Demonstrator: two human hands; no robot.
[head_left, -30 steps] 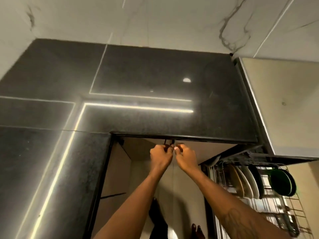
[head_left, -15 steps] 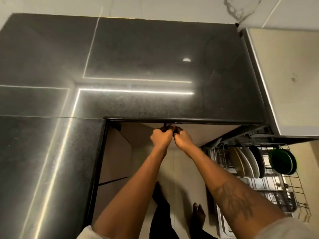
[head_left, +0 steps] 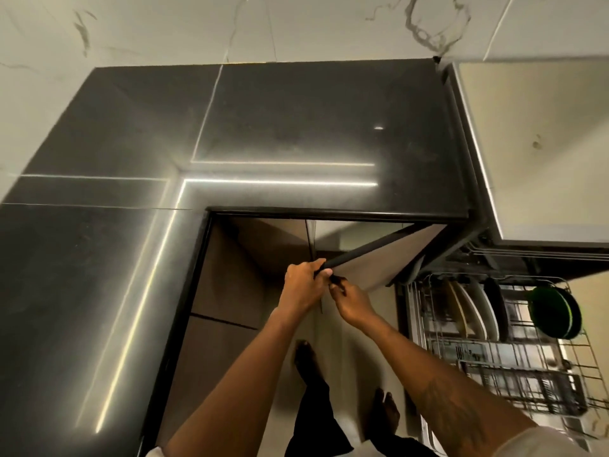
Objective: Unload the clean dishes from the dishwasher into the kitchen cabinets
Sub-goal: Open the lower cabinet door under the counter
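Under the black countertop (head_left: 296,127), two beige cabinet doors stand swung open toward me. My left hand (head_left: 304,285) grips the dark top edge of the right door (head_left: 372,258) at its free corner. Just below it, my right hand (head_left: 349,300) pinches a small dark handle. The left door (head_left: 273,245) angles inward beside my left hand. At the right, the pulled-out dishwasher rack (head_left: 583,364) holds several upright pale and dark plates (head_left: 474,308) and a green dish (head_left: 553,313).
A pale panel (head_left: 543,143) rises above the dishwasher at the right. The countertop wraps round to the left (head_left: 82,308). My bare feet (head_left: 306,361) stand on the floor in front of the cabinet. A marble wall (head_left: 296,24) backs the counter.
Both hands were at the handles of the shut doors under the counter edge. The doors have swung open toward me, and my hands have come back with them.
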